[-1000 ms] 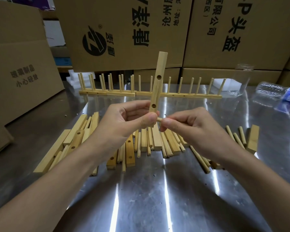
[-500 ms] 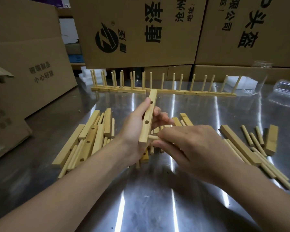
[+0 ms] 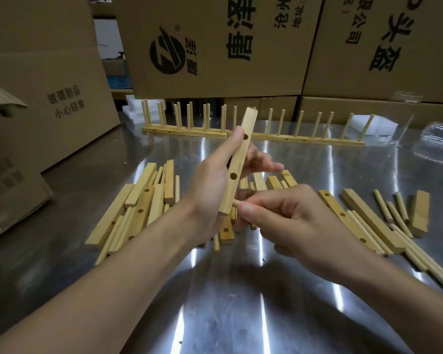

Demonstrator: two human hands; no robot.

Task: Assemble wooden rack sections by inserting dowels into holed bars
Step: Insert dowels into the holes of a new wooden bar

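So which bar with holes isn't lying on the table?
The bar gripped in the left hand, raised and tilted; the other holed bars lie flat on the table.

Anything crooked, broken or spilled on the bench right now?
Nothing broken or spilled. On the finished rack at the back, the rightmost dowels lean right instead of standing upright. A clear bottle seems to lie on its side at the far right.

a single wide-angle camera worn on the person's head looks forward and down, close above the left hand (image 3: 210,200) and right hand (image 3: 297,223), across the shiny table (image 3: 215,315) toward the cardboard boxes (image 3: 215,34) stacked behind.
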